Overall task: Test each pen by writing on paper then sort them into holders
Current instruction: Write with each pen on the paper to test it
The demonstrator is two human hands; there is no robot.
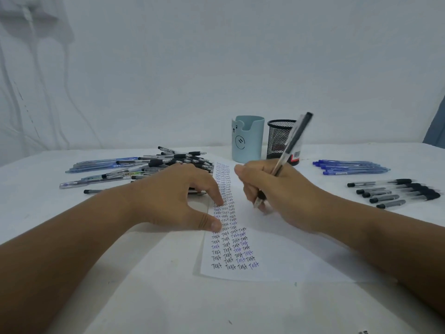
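The right hand (272, 186) kept a writing grip on a black pen (287, 150), fingers curled round its lower barrel, tip down at the paper (265, 251) and cap end tilted toward 1 o'clock across the front of the holders. The left hand (178, 196) held nothing; its fingers were spread, with fingertip and thumb pressing the sheet's left edge to steady it.

On the paper ran a long block of "Test" marks in about 4 columns, mostly black with some blue, stretching from the far edge almost to the near one (a fair sign that many pens had been tried already). The pen tip sat just right of that block.

At 10 o'clock from the hands lay a loose pile of pens (144, 169), mixed black and blue, seemingly the untested stock and still the largest group. At 2 o'clock lay a neat row of blue pens (351, 167), and at 3 o'clock a row of black pens (395, 192), apparently tested and sorted by colour.

At 12 o'clock stood the light blue holder (248, 138) and, just beside it, the black mesh holder (279, 138). No pen showed above either rim, so loading the holders looked not yet begun. I judged the task perhaps a third done.
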